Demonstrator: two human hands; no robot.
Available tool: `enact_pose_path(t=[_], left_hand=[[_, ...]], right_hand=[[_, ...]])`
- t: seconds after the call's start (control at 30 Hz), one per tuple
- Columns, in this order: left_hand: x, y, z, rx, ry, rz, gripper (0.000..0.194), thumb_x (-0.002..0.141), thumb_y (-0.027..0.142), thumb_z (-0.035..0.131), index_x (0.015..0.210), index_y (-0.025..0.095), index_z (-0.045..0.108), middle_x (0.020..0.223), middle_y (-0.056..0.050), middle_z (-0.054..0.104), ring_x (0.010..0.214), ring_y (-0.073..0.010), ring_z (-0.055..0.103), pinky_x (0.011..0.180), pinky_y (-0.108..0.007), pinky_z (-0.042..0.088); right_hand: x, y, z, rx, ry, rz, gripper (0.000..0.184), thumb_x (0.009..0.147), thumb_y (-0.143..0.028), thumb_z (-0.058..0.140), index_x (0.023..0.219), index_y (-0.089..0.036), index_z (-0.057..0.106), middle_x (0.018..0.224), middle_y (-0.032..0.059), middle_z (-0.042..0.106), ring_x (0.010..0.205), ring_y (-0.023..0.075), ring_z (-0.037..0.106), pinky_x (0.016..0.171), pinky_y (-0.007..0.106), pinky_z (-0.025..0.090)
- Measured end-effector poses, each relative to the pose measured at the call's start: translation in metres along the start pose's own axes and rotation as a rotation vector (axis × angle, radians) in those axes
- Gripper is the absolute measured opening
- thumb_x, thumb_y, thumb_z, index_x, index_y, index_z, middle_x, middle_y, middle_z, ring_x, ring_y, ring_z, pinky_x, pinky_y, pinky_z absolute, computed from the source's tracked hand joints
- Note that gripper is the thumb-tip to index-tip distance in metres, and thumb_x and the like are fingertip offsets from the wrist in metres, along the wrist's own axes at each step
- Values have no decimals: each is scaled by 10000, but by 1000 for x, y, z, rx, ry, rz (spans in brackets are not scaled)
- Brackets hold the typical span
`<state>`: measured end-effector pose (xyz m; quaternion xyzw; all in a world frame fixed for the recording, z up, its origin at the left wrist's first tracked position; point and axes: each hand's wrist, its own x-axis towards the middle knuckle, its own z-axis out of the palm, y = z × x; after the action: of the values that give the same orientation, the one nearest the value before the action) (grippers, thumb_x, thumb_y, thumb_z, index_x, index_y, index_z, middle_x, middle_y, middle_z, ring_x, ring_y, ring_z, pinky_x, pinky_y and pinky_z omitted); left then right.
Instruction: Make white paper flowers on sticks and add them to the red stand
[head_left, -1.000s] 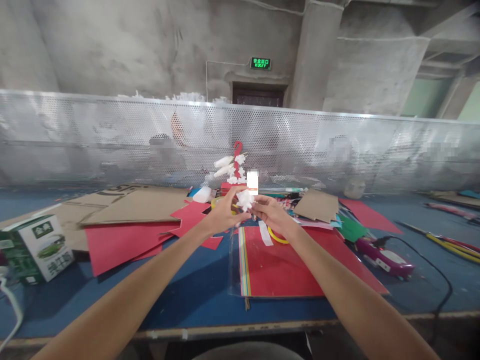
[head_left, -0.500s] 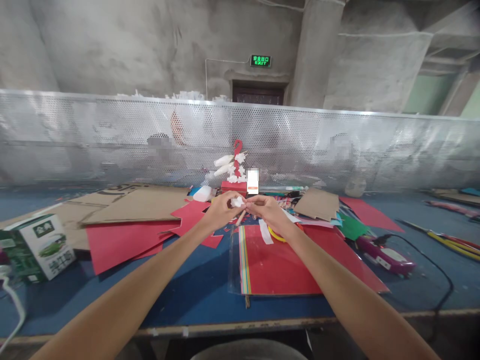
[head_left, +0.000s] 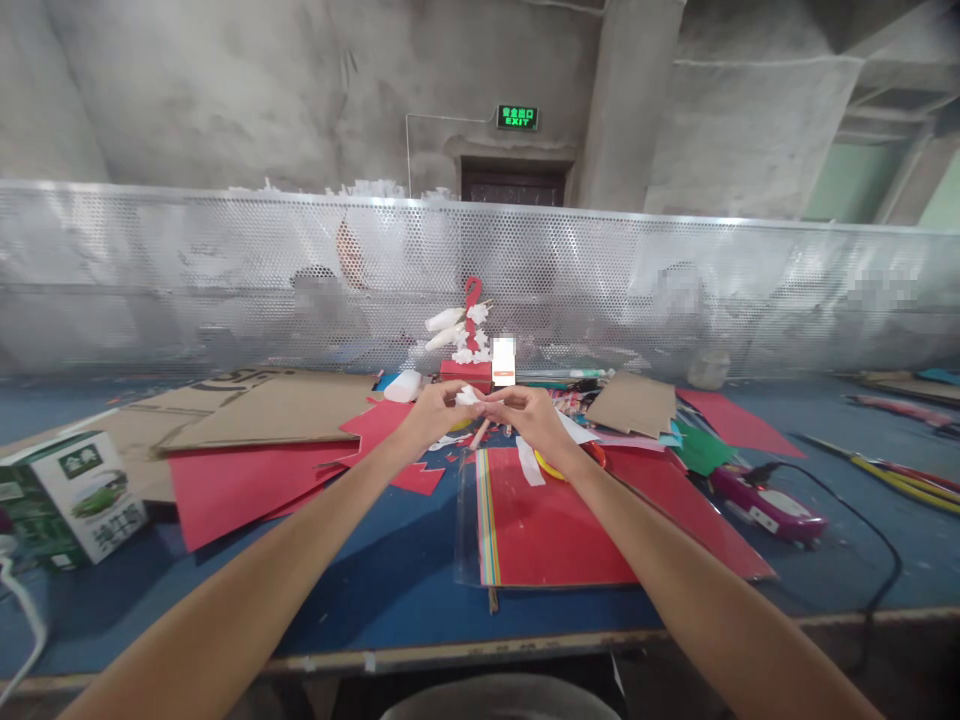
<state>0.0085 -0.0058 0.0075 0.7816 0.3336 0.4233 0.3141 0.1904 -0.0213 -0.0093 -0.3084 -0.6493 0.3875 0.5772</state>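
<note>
Between my two hands, above the middle of the blue table, is a small white paper flower point(head_left: 468, 396). My left hand point(head_left: 440, 408) is closed around it from the left. The fingertips of my right hand point(head_left: 526, 410) are pinched together at its right side, touching the left fingertips. Behind them stands a red stand point(head_left: 472, 318) with a hooked top, dressed with white flowers point(head_left: 463, 352) and pale buds point(head_left: 446, 320). A lit phone point(head_left: 503, 362) leans upright just beside it. Below my right wrist lie a white paper strip point(head_left: 530, 463) and a yellow ring point(head_left: 553, 469).
Red card in a clear sleeve point(head_left: 555, 530) lies in front of me. On the left are cardboard point(head_left: 277, 410), red sheets point(head_left: 251, 485) and a green-white carton point(head_left: 79, 500). To the right sit a purple power strip point(head_left: 772, 505) and yellow-handled pliers point(head_left: 892, 478). A perforated metal screen point(head_left: 585, 270) rises behind.
Both hands have shifted very slightly, with the fingers turning the white flower between them. The view has moved a little; the things on the table stay put.
</note>
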Motion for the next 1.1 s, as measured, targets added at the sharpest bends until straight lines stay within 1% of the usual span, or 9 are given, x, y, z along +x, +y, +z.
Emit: enact_pose_path(t=[0.27, 0.43, 0.53, 0.63, 0.7, 0.77, 0.9, 1.0, 1.1], left_hand=[[4, -6, -1, 27, 16, 66, 276, 739, 349, 687, 899, 125, 678, 815, -46, 672, 695, -144, 596, 642, -243, 463], [3, -5, 0, -8, -12, 104, 228, 742, 300, 687, 891, 128, 670, 844, -52, 670, 742, -152, 609, 695, -254, 476], [4, -6, -4, -8, -86, 108, 283, 744, 282, 683, 992, 151, 653, 925, -54, 669, 808, -165, 623, 750, -279, 488], [4, -14, -13, 37, -147, 91, 488, 736, 257, 686, 1204, 197, 562, 1112, -87, 630, 869, -172, 630, 771, -298, 492], [4, -24, -20, 128, -143, 52, 556, 725, 245, 683, 1256, 206, 521, 1127, -106, 621, 851, -177, 633, 740, -294, 485], [3, -37, -27, 311, -145, 8, 493, 689, 229, 694, 1168, 198, 581, 1011, -87, 652, 821, -193, 626, 718, -287, 463], [1, -60, -34, 627, -208, -56, 216, 670, 201, 685, 884, 222, 666, 806, -28, 660, 700, -188, 584, 667, -271, 390], [3, -70, -36, 735, -209, -83, 91, 721, 186, 616, 789, 216, 669, 732, -29, 643, 654, -184, 562, 648, -268, 354], [7, -71, -39, 756, -168, -68, 104, 742, 171, 577, 777, 203, 669, 733, -34, 639, 670, -187, 561, 669, -270, 348]], right_hand=[[-6, 0, -1, 153, -44, 142, 288, 637, -346, 817, 844, -165, 732, 697, 16, 685, 603, 132, 644, 587, 248, 445], [-3, 3, -4, 230, -44, 181, 324, 575, -315, 848, 831, -158, 728, 712, 28, 698, 589, 127, 636, 604, 263, 473], [0, 4, -6, 200, 6, 197, 317, 555, -297, 851, 808, -148, 732, 676, 25, 694, 581, 125, 625, 588, 259, 480], [3, 8, -11, 166, 64, 190, 316, 562, -280, 846, 827, -145, 739, 738, 52, 724, 676, 162, 672, 640, 270, 509], [5, 10, -13, 139, 82, 175, 313, 578, -277, 840, 844, -144, 743, 786, 73, 739, 744, 192, 695, 687, 289, 528], [6, 11, -15, 105, 86, 163, 305, 589, -282, 835, 845, -143, 744, 794, 80, 744, 761, 206, 703, 701, 300, 538], [4, 9, -14, 38, 82, 165, 273, 605, -287, 823, 829, -149, 748, 780, 69, 747, 749, 196, 702, 689, 294, 543], [3, 7, -12, 27, 70, 158, 254, 620, -293, 814, 827, -160, 749, 778, 60, 747, 748, 191, 701, 680, 291, 547], [4, 7, -13, 35, 64, 152, 254, 622, -300, 811, 827, -165, 746, 786, 56, 747, 755, 196, 702, 665, 290, 550]])
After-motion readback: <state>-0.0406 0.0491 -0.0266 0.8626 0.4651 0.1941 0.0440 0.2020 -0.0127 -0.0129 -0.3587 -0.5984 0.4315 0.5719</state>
